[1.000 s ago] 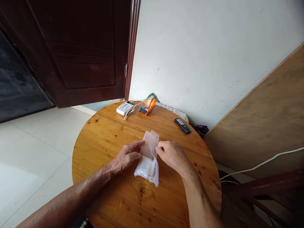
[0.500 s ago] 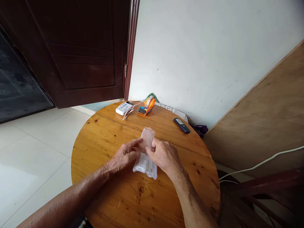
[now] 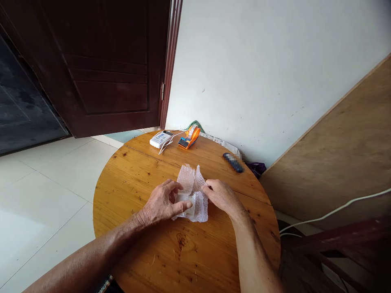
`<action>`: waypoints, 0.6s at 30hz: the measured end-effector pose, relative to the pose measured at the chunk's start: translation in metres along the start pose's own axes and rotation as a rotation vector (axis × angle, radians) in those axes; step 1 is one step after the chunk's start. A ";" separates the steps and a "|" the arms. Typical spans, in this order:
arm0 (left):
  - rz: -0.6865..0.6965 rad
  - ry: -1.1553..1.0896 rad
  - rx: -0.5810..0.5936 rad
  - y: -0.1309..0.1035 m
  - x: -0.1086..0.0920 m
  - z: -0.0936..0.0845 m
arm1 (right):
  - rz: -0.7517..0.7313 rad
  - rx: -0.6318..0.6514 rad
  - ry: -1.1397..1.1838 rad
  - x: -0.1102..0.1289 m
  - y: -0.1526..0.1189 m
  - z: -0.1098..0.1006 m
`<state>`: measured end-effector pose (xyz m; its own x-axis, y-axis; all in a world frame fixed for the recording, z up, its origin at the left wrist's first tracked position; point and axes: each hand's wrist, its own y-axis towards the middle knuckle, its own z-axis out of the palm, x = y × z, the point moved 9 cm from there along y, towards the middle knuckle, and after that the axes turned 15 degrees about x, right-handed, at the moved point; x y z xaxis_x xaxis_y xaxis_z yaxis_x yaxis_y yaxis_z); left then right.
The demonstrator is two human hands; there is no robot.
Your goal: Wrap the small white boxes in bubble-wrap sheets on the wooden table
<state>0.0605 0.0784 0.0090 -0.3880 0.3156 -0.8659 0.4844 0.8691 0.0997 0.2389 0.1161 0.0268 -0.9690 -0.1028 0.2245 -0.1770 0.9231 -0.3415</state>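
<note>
A piece of clear bubble wrap (image 3: 185, 179) lies partly unfolded on the round wooden table (image 3: 128, 179), with a small pale thing that I cannot make out showing through its lower part. My left hand (image 3: 166, 199) holds the wrap down at its left side, thumb across the lower fold and fingers bent at the edge. On the right, my right hand (image 3: 221, 195) pinches the raised right flap between thumb and fingers.
At the table's far side are a white box-shaped device (image 3: 160, 139) with a cable and an orange tape dispenser (image 3: 189, 137). A dark remote-like thing (image 3: 233, 162), blurred out, lies at the far right. Behind are the wall and a dark door (image 3: 113, 81).
The right flap of the bubble wrap has been pulled away to the right by my right hand, so the wrap is spread wider. My left thumb has moved onto the lower fold.
</note>
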 end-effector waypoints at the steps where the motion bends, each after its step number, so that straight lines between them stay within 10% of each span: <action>1: -0.011 0.002 0.009 0.001 0.001 0.002 | -0.008 -0.008 0.004 0.000 0.000 0.000; 18: -0.248 -0.162 -0.302 -0.001 0.046 -0.040 | 0.039 0.039 -0.027 -0.016 -0.002 -0.005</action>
<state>0.0108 0.1075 -0.0114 -0.3235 0.0396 -0.9454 0.1305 0.9914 -0.0031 0.2557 0.1178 0.0285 -0.9795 -0.0770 0.1859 -0.1447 0.9116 -0.3849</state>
